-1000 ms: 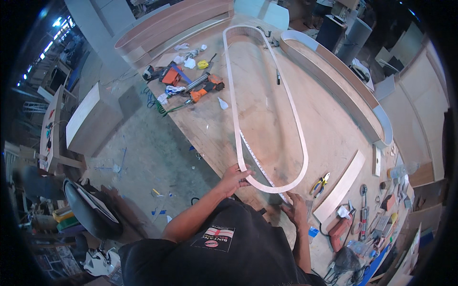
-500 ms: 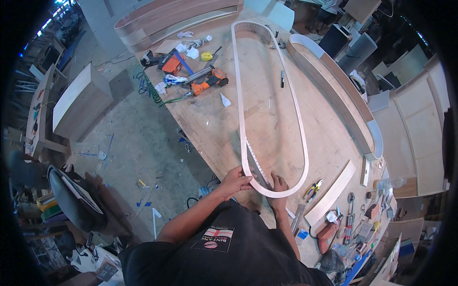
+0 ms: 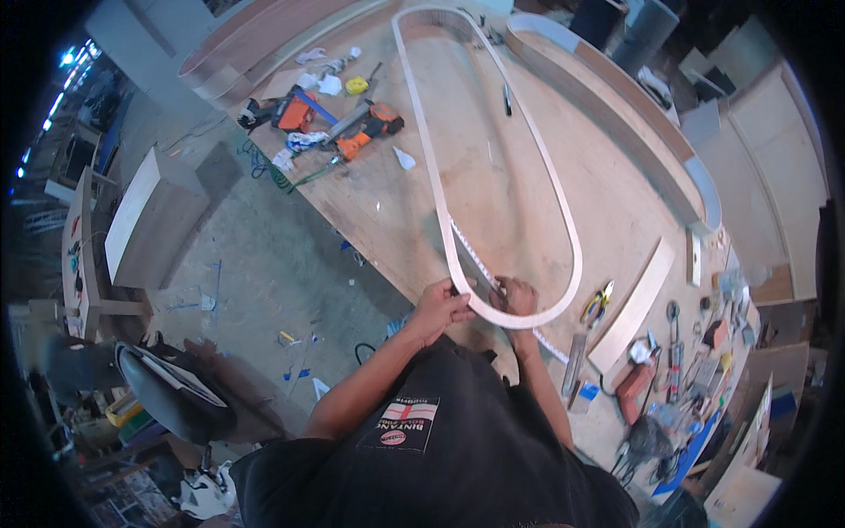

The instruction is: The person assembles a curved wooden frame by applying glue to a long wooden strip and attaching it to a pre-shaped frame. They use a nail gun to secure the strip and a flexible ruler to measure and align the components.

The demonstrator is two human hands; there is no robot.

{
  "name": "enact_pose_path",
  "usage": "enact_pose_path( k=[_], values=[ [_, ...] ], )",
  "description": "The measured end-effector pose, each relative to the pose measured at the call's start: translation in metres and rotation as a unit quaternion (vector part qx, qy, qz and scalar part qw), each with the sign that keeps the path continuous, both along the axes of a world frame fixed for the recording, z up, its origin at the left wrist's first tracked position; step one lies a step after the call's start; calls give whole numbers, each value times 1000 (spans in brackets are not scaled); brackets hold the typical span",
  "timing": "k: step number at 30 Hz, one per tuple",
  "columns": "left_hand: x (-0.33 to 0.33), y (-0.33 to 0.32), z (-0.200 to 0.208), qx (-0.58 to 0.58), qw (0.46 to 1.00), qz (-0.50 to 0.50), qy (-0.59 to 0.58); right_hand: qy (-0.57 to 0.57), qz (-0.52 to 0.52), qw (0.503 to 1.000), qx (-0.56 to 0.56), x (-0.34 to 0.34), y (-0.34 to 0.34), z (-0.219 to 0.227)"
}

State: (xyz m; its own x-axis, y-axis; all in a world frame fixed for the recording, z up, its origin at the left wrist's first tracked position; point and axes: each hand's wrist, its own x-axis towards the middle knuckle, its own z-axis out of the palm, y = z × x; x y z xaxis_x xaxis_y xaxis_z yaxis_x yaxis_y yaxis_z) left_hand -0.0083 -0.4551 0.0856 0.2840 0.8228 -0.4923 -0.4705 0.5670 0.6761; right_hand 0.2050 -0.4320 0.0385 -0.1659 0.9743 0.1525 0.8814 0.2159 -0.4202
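A long oval hoop (image 3: 576, 255) of pale wood, narrow-edged and with rounded ends, rests on the workbench in front of me. My left hand (image 3: 443, 310) is at its near left curve, fingers closed round the rim. Inside the near curve, my right hand (image 3: 519, 297) has its fingers bent together at a thin strip (image 3: 473, 251) with a row of pale marks. The strip slants along the hoop's inner left side, and another length shows beyond the rim by my right wrist. What my right fingertips grip is partly hidden.
Orange power tools (image 3: 356, 145) and crumpled scraps lie at the far left. A black marker (image 3: 507, 100) lies inside the hoop. Pliers (image 3: 598, 302), a curved pale board (image 3: 632, 304) and a red tool (image 3: 635, 392) are at the right. A larger curved frame (image 3: 616, 110) stands beyond.
The view has shifted, so the bench sits higher in the picture. My right hand has moved up onto the strip inside the hoop. My left hand stays on the rim.
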Motion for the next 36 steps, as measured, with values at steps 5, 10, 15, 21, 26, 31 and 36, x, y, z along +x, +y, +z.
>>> enact_pose_path(
  k=[5,10,15,21,26,31,36],
  values=[
    [-1,0,8,-5,1000,-18,7,25,2,999,-22,2,-2,6],
    [-1,0,1,-8,1000,-3,15,3,4,1000,-15,-1,-1,7],
    [-2,1,9,-11,1000,5,19,2,4,999,-39,2,-2,8],
    [-1,3,-3,-7,999,-12,38,15,-8,998,-66,9,-10,10],
    [-1,1,1,5,1000,2,27,-34,-46,998,-6,28,-48,27],
    [-4,2,0,2,999,-11,33,-18,-122,992,-42,59,-103,51],
    [-1,2,0,-16,999,-5,43,2,-231,971,-55,102,-136,50]
  ],
)
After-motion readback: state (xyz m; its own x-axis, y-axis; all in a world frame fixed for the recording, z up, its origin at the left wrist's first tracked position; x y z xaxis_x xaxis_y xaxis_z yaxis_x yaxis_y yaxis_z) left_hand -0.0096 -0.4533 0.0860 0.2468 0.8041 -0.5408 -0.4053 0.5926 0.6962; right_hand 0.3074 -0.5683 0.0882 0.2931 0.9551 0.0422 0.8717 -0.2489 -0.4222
